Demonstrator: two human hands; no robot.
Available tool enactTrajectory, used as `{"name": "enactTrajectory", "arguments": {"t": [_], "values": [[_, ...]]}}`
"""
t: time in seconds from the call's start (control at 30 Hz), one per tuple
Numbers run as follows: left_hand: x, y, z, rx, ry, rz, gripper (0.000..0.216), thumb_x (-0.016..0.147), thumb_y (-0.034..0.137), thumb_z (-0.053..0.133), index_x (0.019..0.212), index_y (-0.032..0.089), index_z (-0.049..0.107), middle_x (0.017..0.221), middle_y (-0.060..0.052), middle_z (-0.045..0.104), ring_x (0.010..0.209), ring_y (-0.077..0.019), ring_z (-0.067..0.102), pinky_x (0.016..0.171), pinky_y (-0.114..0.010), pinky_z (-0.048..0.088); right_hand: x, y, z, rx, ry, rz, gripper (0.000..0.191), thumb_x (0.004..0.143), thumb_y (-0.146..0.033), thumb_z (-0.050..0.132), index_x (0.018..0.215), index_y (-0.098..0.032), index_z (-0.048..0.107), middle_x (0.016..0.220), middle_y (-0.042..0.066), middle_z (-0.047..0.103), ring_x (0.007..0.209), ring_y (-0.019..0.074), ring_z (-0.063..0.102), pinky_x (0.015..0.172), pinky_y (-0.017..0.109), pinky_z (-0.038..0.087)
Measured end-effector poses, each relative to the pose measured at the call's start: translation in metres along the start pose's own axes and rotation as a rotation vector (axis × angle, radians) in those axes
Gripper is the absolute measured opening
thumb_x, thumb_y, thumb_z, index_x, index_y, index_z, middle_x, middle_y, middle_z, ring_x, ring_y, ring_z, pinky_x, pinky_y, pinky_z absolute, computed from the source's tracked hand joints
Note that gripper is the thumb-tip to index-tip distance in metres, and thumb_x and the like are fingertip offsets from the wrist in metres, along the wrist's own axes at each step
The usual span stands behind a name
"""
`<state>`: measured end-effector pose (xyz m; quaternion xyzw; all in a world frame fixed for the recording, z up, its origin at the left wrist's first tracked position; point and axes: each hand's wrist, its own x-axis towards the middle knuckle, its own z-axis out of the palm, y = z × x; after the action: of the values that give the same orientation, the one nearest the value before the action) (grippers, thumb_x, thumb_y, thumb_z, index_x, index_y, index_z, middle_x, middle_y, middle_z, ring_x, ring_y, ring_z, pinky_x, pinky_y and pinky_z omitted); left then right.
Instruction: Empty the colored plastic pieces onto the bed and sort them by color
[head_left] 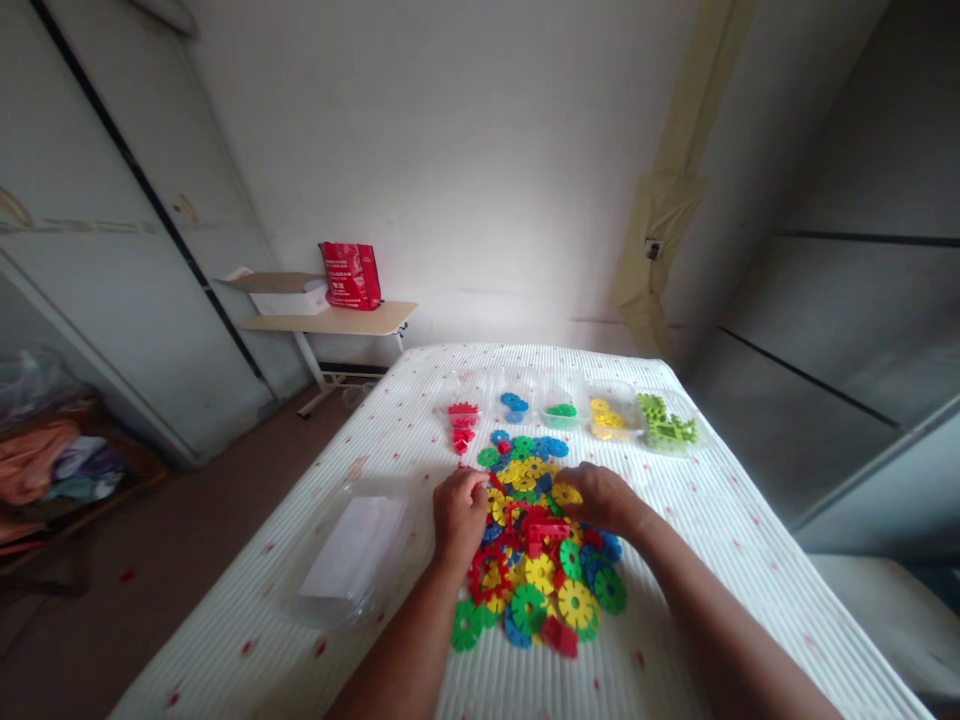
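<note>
A mixed pile of flat notched plastic discs, in yellow (576,604), green (529,608) and blue (517,628), lies on the white bedspread. Red plastic blocks (547,530) and a red square frame (489,578) are among them. At the pile's left edge is my left hand (459,512), thumb and fingers closed together beside a red piece; what they hold is hidden. Across from it, my right hand (604,497) curls over the right edge, a yellow notched disc (566,495) between its fingers and thumb.
Behind the pile stand clear containers with red pieces (463,410), blue discs (514,403), green discs (561,411), yellow discs (607,418) and light-green blocks (666,420). A clear lid with white paper (352,548) lies left. A small table (375,318) holds a red bag (351,277).
</note>
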<state>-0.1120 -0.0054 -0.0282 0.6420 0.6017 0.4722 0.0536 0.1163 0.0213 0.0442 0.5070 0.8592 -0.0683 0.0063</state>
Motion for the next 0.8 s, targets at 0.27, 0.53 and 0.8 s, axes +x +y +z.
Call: {"name": "enactTrajectory", "arguments": {"t": [0.27, 0.53, 0.8], "values": [[-0.001, -0.001, 0.001, -0.008, 0.009, 0.005, 0.021, 0.075, 0.009, 0.047, 0.078, 0.02, 0.065, 0.081, -0.002, 0.069, 0.078, -0.0151, 0.063, 0.076, -0.027, 0.048, -0.001, 0.03, -0.004, 0.059, 0.24, -0.038, 0.039, 0.072, -0.023, 0.056, 0.11, -0.017, 0.063, 0.104, 0.009, 0.068, 0.097, 0.0245, 0.06, 0.084, 0.033, 0.044], [-0.001, -0.002, 0.002, -0.006, -0.002, -0.015, 0.022, 0.075, 0.009, 0.047, 0.079, 0.02, 0.066, 0.083, -0.002, 0.069, 0.08, -0.0153, 0.063, 0.078, -0.028, 0.049, 0.0, 0.042, 0.013, 0.061, 0.132, -0.058, 0.041, 0.068, -0.018, 0.06, 0.108, -0.019, 0.064, 0.106, 0.009, 0.066, 0.099, 0.0255, 0.058, 0.083, 0.037, 0.044], [-0.001, 0.0, 0.0, -0.004, 0.0, -0.022, 0.022, 0.075, 0.009, 0.047, 0.079, 0.02, 0.066, 0.083, -0.002, 0.069, 0.08, -0.0156, 0.063, 0.078, -0.028, 0.049, -0.001, 0.03, 0.007, -0.05, 0.03, -0.015, 0.038, 0.067, -0.018, 0.064, 0.104, -0.027, 0.063, 0.107, 0.006, 0.065, 0.099, 0.0263, 0.055, 0.077, 0.036, 0.042]]}}
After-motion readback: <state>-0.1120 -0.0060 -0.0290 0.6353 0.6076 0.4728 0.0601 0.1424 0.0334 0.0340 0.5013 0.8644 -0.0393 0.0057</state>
